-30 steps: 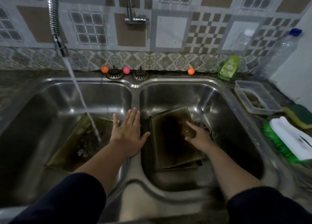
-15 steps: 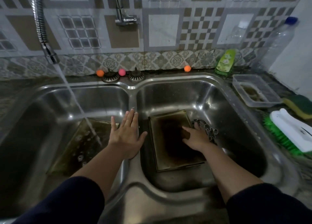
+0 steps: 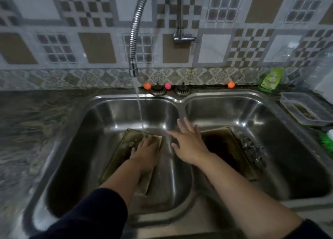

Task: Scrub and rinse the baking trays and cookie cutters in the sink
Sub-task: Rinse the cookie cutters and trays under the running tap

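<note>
A grimy baking tray (image 3: 124, 148) lies tilted in the left basin of the steel double sink (image 3: 180, 99). Water (image 3: 139, 110) from the flexible tap (image 3: 133, 71) falls on its far edge. My left hand (image 3: 145, 153) rests palm down on that tray, just beside the stream. My right hand (image 3: 189, 144) hovers over the divider between the basins with its fingers spread, holding nothing. Dark, burnt baking trays (image 3: 225, 148) are stacked in the right basin, and metal cookie cutters (image 3: 252, 148) lie against their right side.
Two drain strainers (image 3: 158, 91) and small coloured balls sit on the sink's back ledge. On the right counter stand a green soap bottle (image 3: 270, 80), a clear plastic container (image 3: 306, 110) and a green brush (image 3: 326, 139). The stone counter extends to the left.
My left hand has gone from the divider down onto the left tray. My right hand has left the right tray and swung over the divider. My view has turned left.
</note>
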A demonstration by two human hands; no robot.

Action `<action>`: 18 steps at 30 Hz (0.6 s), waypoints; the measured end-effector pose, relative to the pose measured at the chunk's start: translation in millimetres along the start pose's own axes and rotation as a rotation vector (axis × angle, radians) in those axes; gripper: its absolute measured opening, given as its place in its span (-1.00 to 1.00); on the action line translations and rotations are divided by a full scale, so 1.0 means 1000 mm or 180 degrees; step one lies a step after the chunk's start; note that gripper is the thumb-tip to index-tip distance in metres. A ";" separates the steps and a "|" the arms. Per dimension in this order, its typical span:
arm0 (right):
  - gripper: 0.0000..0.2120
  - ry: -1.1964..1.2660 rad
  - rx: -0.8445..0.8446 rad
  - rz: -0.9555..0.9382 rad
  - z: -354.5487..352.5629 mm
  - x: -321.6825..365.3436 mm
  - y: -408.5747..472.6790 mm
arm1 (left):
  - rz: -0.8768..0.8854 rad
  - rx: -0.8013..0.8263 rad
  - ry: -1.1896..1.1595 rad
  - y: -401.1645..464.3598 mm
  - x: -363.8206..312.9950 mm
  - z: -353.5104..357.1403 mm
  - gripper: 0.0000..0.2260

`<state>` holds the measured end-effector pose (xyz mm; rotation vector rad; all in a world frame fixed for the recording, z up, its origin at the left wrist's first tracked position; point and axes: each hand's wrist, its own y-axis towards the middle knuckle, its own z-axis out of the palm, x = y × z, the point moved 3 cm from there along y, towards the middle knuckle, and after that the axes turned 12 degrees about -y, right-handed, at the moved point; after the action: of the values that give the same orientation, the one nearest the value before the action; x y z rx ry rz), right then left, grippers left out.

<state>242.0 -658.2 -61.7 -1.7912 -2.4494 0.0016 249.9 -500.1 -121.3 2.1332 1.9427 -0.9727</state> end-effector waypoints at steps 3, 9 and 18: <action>-0.49 -0.0011 0.0307 -0.0293 0.030 0.046 0.010 | -0.0405 0.0158 0.0005 0.003 0.063 -0.010 -0.46; -0.36 0.0058 0.1575 0.0028 0.111 0.085 0.033 | -0.0791 0.0154 -0.0550 0.006 0.136 -0.019 -0.47; -0.24 -0.0725 0.2174 -0.0005 0.152 0.080 0.042 | -0.0838 0.0084 -0.0966 0.039 0.181 0.001 -0.59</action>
<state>245.0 -560.2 -208.4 -1.5253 -2.1763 0.9601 282.6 -352.4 -227.1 1.6475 2.0913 -1.2852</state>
